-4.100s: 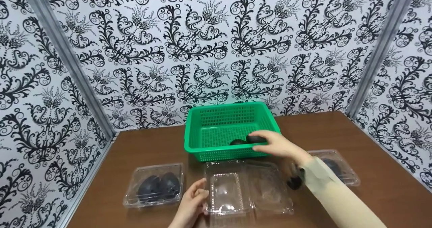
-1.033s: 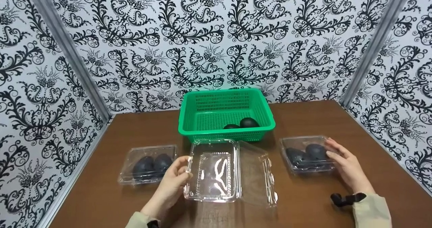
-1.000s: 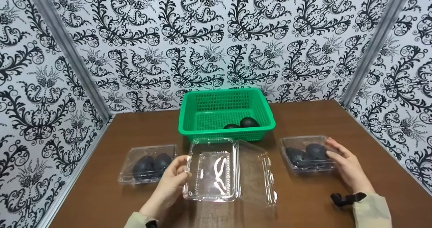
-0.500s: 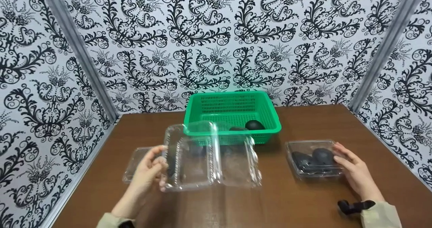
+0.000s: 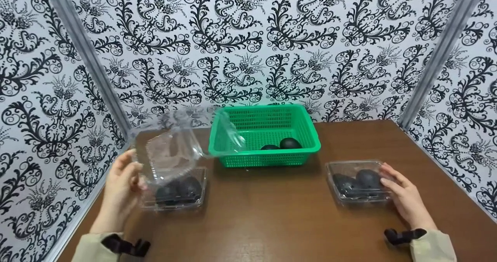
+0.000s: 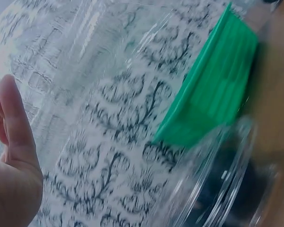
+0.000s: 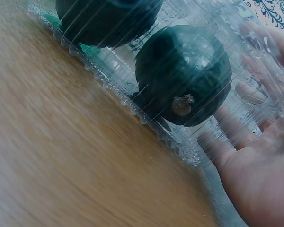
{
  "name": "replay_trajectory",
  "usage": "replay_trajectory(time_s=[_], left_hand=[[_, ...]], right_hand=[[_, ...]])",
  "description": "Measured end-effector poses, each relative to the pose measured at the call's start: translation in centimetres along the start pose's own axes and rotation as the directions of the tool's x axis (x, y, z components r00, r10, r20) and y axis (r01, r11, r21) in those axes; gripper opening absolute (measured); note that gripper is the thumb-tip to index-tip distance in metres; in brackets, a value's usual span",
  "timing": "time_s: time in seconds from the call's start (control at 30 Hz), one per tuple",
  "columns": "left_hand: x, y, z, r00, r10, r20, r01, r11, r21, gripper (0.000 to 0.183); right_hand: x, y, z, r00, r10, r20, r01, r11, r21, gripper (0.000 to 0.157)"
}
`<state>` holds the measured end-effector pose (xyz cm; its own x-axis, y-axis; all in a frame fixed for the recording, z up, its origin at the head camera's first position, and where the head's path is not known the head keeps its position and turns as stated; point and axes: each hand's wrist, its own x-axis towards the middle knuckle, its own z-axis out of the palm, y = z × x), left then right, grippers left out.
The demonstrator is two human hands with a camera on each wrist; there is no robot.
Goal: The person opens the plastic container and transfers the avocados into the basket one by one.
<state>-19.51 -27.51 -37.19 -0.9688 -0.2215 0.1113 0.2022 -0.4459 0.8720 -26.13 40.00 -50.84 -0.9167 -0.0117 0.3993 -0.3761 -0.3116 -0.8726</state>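
My left hand (image 5: pixel 120 180) pinches the left edge of a clear plastic clamshell (image 5: pixel 171 153), which hangs unfolded in the air with nothing inside. It overlaps a closed clamshell (image 5: pixel 174 205) on the table, where two dark avocados (image 5: pixel 189 188) show through. On the right, my right hand (image 5: pixel 404 192) grips the end of another closed clamshell (image 5: pixel 359 200). Two dark avocados (image 5: pixel 369 179) lie in that one; the right wrist view shows a stem scar on one avocado (image 7: pixel 184 75), with fingers (image 7: pixel 246 92) seen through the plastic.
A green perforated basket (image 5: pixel 268 159) stands at the back middle, with two dark avocados (image 5: pixel 290 143) near its front wall. The brown table (image 5: pixel 264 215) ends at patterned panels (image 5: pixel 248 60) on the back and sides.
My left hand has lifted the unfolded clamshell from the table's middle and carried it left and up, over the left closed box. My right hand stays at the right box.
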Motion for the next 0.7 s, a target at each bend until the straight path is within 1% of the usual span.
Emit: replay_trajectory(time_s=[0.1,0.2,0.3,0.37,0.5,0.6,0.7], left_hand=[[1.1,0.3,-1.4,0.995,-0.001,-0.101,-0.003,0.999,-0.036,0.038],[2.6,0.2,-2.4,0.978,-0.016,-0.21,0.008,0.999,-0.038,0.038],[4.3,-0.1,-3.1,0.96,-0.033,-0.278,0.018,0.998,-0.056,0.037],[5.3,-0.4,-3.5,0.952,-0.03,-0.306,0.005,0.997,-0.082,0.036],[7.0,-0.7,-4.4,0.934,-0.027,-0.357,-0.031,0.988,-0.154,0.037],[7.8,-1.0,-4.9,0.921,-0.04,-0.387,-0.035,0.983,-0.183,0.039],[8.4,-1.2,-5.6,0.911,-0.05,-0.409,-0.028,0.983,-0.184,0.043]], right_hand=[[0.0,0.1,0.0,1.0,-0.004,-0.002,0.004,1.0,-0.007,0.038],[-0.2,0.2,-0.1,1.0,-0.014,-0.006,0.014,1.0,-0.012,0.038],[-0.4,0.0,-0.2,1.0,-0.025,-0.017,0.025,0.999,-0.027,0.037],[-0.4,0.0,-0.2,1.0,-0.022,-0.018,0.021,0.999,-0.03,0.037],[-0.3,0.1,-0.1,1.0,-0.02,-0.023,0.019,0.999,-0.029,0.037],[-0.3,0.1,0.2,0.999,-0.024,-0.027,0.023,1.0,-0.016,0.037],[-0.3,0.1,0.4,0.999,-0.022,-0.029,0.022,1.0,-0.01,0.038]])
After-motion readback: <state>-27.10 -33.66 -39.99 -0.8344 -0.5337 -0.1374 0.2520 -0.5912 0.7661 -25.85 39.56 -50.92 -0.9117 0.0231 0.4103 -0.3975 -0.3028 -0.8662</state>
